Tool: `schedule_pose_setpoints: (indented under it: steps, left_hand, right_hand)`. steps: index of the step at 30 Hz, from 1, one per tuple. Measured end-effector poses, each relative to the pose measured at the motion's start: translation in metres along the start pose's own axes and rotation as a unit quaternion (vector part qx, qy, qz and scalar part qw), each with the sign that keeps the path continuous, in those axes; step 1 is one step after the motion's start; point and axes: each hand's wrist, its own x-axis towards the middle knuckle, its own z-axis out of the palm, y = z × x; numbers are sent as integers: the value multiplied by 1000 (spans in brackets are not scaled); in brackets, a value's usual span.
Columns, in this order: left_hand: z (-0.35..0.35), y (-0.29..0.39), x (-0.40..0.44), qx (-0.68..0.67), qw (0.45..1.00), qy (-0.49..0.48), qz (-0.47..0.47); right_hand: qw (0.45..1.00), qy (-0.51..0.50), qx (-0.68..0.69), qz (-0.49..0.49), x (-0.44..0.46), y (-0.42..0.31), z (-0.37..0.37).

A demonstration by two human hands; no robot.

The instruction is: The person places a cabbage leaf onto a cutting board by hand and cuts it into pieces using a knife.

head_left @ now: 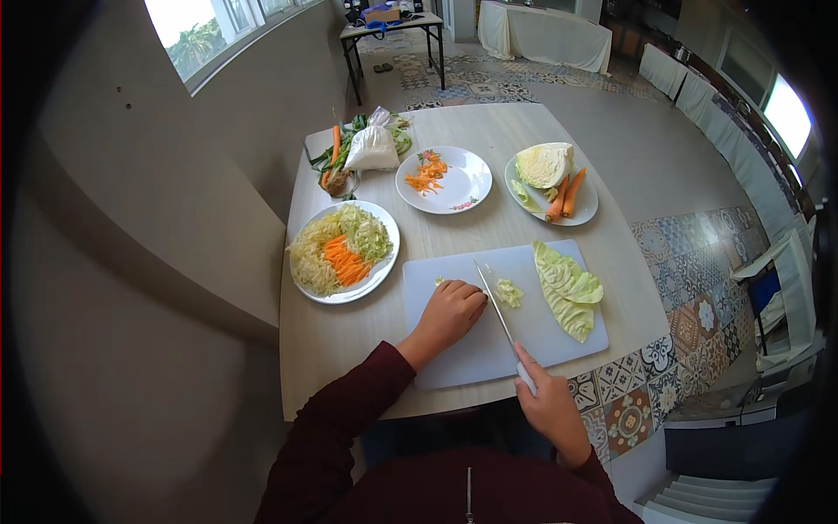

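My right hand (552, 403) is wrapped round the white handle of a knife (497, 306), whose blade points away from me over the white cutting board (454, 367). On the board, left of the blade, my left hand (451, 313) has its fingers curled and pressed together; what lies under them is mostly hidden, with pale green bits showing beside them. Shredded cabbage (508, 293) lies in a small heap just right of the blade. Pale green cabbage leaves (567, 293) rest at the board's right side.
Left of the board, a plate (381, 278) bears shredded vegetables. Behind are a plate (476, 179) with carrot peelings, a plate (587, 210) with cabbage and carrots, and a white bag (374, 150) beside greens. A wall stands left of the table (327, 367).
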Motion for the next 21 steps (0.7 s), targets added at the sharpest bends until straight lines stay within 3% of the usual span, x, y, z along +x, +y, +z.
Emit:
schedule_pose_setpoints:
  steps: [13, 21]
  left_hand:
    - [0, 2, 1, 8, 1000, 2, -1]
    - [-1, 4, 1, 10, 1000, -5, -6]
  right_hand:
    - [998, -52, -17, 22, -18, 1, -16]
    - [999, -32, -23, 18, 1, -5, -6]
